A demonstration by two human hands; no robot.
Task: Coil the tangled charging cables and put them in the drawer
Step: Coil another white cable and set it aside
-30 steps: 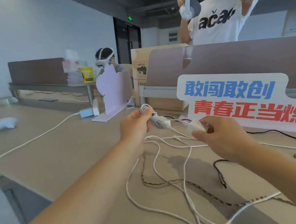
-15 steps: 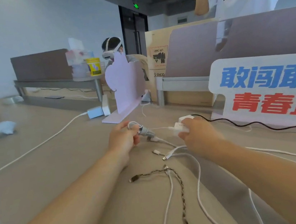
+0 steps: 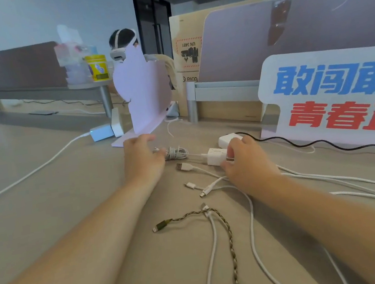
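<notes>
We find the coiled white cable [image 3: 176, 153] on the table [image 3: 60, 218] at frame centre, joined to the charger block [image 3: 215, 156] that the right hand [image 3: 248, 161] pinches. The left hand [image 3: 142, 158] sits against the coil; its grip we cannot tell. We judge the coil may unwind if the block is tugged, or snag the braided cable [image 3: 229, 236] lower down.

Matt tabletop [image 3: 49, 219], glossy plastic charger [image 3: 215, 156], braided cable [image 3: 231, 243]

Left grip [image 3: 142, 159] loose (right grip [image 3: 248, 160] curled)
</notes>
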